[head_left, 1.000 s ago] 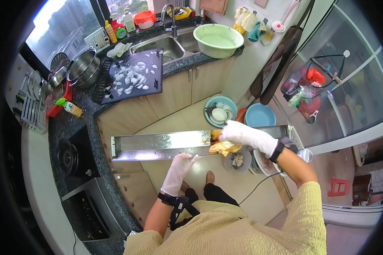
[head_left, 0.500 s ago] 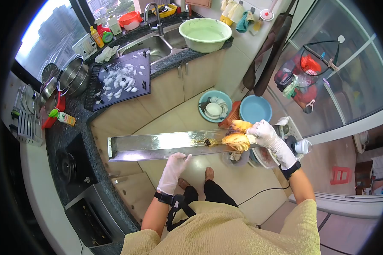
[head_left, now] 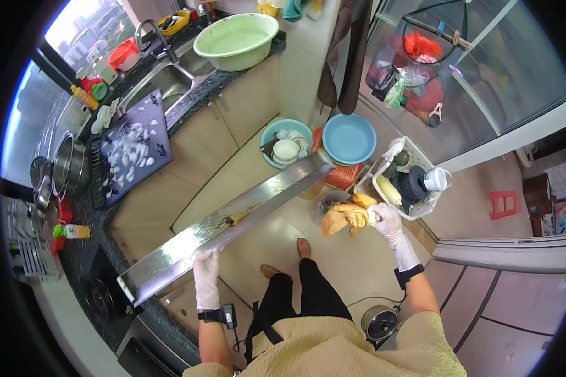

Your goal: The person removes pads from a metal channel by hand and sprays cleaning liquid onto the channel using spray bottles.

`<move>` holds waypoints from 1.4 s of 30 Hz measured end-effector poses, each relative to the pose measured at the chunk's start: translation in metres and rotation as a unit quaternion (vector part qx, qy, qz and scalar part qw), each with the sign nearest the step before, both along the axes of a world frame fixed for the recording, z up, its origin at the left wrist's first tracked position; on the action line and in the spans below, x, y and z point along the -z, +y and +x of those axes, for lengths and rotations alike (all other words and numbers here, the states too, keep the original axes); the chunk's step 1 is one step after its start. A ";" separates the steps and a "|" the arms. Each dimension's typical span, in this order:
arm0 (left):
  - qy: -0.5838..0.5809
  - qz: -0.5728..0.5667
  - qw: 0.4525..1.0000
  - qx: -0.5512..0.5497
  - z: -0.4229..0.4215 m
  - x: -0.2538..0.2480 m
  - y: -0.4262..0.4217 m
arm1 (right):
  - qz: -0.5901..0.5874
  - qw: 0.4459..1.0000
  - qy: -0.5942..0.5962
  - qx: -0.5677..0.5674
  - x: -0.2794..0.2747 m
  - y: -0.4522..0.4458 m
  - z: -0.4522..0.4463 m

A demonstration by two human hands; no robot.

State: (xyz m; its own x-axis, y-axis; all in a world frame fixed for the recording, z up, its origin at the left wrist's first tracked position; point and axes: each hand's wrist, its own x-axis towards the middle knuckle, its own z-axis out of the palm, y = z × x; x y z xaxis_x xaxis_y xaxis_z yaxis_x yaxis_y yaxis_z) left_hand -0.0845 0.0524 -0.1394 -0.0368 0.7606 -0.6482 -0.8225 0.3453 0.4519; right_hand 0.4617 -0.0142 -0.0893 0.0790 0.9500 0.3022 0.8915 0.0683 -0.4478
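The long metal trough [head_left: 181, 250], smooth and shiny with a brown smear [head_left: 234, 218], slants above the floor [head_left: 248, 261]; the left hand [head_left: 206, 267] grips its near edge. Beyond this edge, the right hand [head_left: 388, 221] is closed on a crumpled, stained yellow cloth [head_left: 346, 218].

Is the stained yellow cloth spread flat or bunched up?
Bunched up: the stained yellow cloth shows crumpled folds, gathered at one end in the white-gloved right hand's grip.

Right hand [head_left: 388, 221] clutching yellow cloth [head_left: 346, 217], metal trough [head_left: 229, 222]
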 end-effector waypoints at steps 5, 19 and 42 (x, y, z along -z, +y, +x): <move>0.053 0.016 0.997 -0.047 -0.035 0.032 0.000 | -0.043 0.992 -0.069 0.100 0.128 -0.009 0.017; -0.012 -0.048 0.994 -0.096 -0.070 0.104 -0.027 | -0.309 0.795 0.144 0.502 0.503 0.055 0.022; -0.085 0.029 0.979 -0.185 0.031 -0.039 -0.030 | -0.069 0.976 0.162 -0.131 0.045 0.098 -0.159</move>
State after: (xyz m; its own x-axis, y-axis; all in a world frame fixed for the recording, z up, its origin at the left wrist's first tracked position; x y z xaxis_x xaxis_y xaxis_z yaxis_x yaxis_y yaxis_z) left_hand -0.0536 0.0226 -0.1003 -0.2119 0.7518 -0.6245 -0.9515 -0.0127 0.3075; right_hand 0.3023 0.0836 -0.1343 -0.1011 0.9805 0.1688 0.6624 0.1929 -0.7239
